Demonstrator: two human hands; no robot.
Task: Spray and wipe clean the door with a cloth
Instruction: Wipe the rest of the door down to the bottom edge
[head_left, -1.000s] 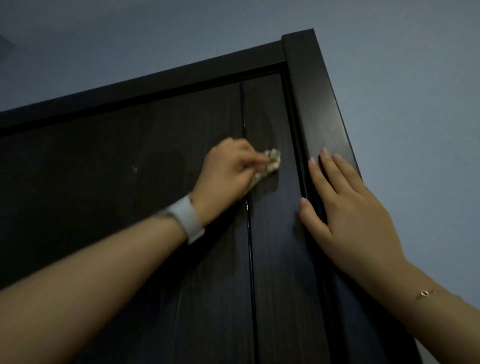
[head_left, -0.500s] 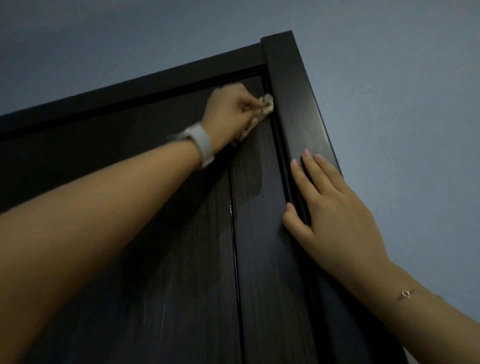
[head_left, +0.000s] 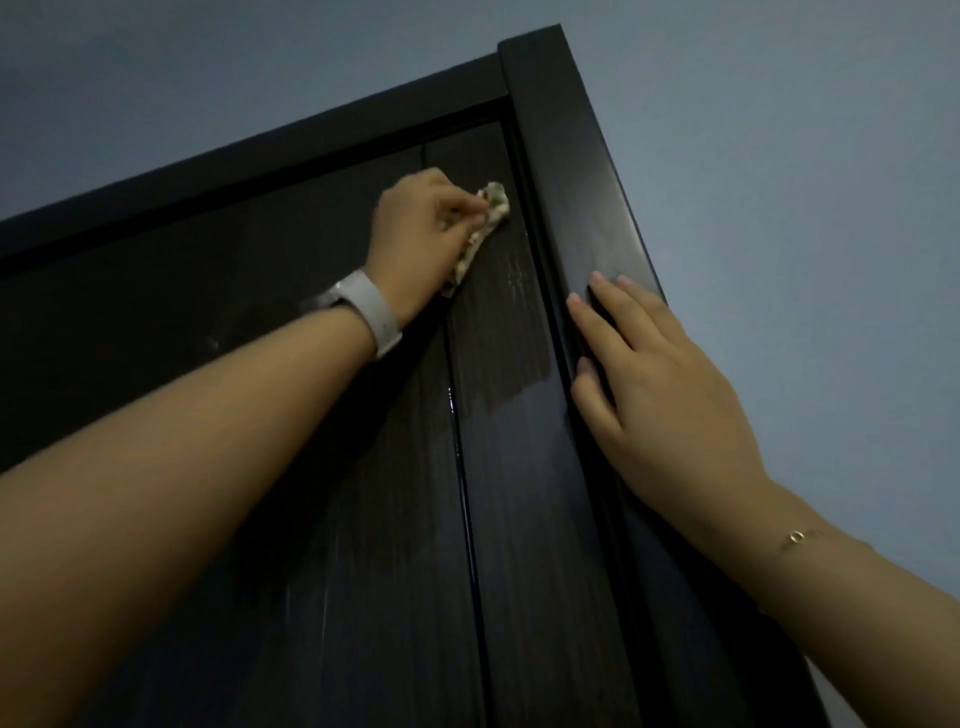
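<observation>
Head: cloth (head_left: 480, 236) under left fingers (head_left: 462, 208)

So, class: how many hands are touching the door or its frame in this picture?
2. The left hand presses the cloth against the door near its top corner; the right hand rests flat on the door frame.

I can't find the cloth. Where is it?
The cloth is in the left hand, pressed on the door near its top right corner.
</observation>
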